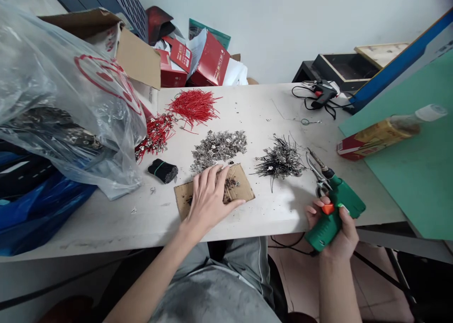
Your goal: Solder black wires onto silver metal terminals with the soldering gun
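My left hand (208, 198) lies over a scorched piece of cardboard (244, 184), its fingers stretched out. The fingertips reach the near edge of a pile of small metal terminals (221, 146); whether they touch it I cannot tell. Dark residue marks the cardboard beside my thumb. In my right hand (341, 236) is a green soldering gun (348, 195) with an orange trigger, its metal tip pointing up and left. Left of that tip lies a heap of black wires with metal ends (281, 158).
A bundle of black wires (163, 170) and a heap of red wires (194, 107) lie on the white table (262, 214). A plastic bag (67, 78) crowds the left. A bottle (382, 134) and a glue gun (323, 94) are at the right.
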Demonstrator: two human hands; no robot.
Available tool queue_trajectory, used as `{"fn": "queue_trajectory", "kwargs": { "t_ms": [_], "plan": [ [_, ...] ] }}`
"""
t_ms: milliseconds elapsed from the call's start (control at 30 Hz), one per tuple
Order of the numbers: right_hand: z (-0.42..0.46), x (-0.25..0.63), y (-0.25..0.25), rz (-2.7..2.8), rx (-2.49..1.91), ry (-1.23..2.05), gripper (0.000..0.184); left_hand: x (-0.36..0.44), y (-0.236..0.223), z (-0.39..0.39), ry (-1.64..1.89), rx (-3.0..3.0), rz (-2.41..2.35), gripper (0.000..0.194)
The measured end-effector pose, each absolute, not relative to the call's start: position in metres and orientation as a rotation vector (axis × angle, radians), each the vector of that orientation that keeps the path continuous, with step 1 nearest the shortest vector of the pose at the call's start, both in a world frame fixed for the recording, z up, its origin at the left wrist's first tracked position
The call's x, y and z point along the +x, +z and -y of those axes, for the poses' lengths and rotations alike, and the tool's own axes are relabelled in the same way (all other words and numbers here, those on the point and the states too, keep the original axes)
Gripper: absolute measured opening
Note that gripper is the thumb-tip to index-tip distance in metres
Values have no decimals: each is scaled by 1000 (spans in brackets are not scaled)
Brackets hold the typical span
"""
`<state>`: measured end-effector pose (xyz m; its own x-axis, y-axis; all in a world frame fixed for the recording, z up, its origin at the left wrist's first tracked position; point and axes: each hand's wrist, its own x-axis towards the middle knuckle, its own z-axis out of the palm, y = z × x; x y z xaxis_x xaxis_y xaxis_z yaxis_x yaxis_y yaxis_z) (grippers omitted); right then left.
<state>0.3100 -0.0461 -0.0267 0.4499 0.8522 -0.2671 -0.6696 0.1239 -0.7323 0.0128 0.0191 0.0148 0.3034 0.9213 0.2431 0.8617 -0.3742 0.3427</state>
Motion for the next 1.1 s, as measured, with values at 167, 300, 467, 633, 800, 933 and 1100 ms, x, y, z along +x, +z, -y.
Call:
{"fn": "queue_trajectory", "kwargs": {
  "t_ms": [167, 300, 467, 633, 800, 933, 1100],
  "plan": [
    [44, 309, -25, 252, -924, 1116, 38, 13, 6, -3, 538, 2451, -1549, 99],
    [43, 308, -25, 259, -944, 1108, 34, 15, 6, 4, 534, 2463, -1436, 97],
    [42, 308, -23, 267, -962, 1110, 31, 1, 12, 3, 473, 2514, -1256, 97],
    [42, 309, -23, 274, -949, 1119, 30, -1, 22, -4, 520, 2608, -1184, 62],
    [42, 309, -25, 271, -937, 1117, 33, 23, 25, -9, 493, 2651, -1288, 15],
    [42, 308, -24, 269, -926, 1116, 30, 31, 26, -13, 462, 2691, -1310, 16],
    [42, 308, -24, 261, -922, 1118, 28, 33, 25, -16, 483, 2685, -1316, 17]
  ]
}}
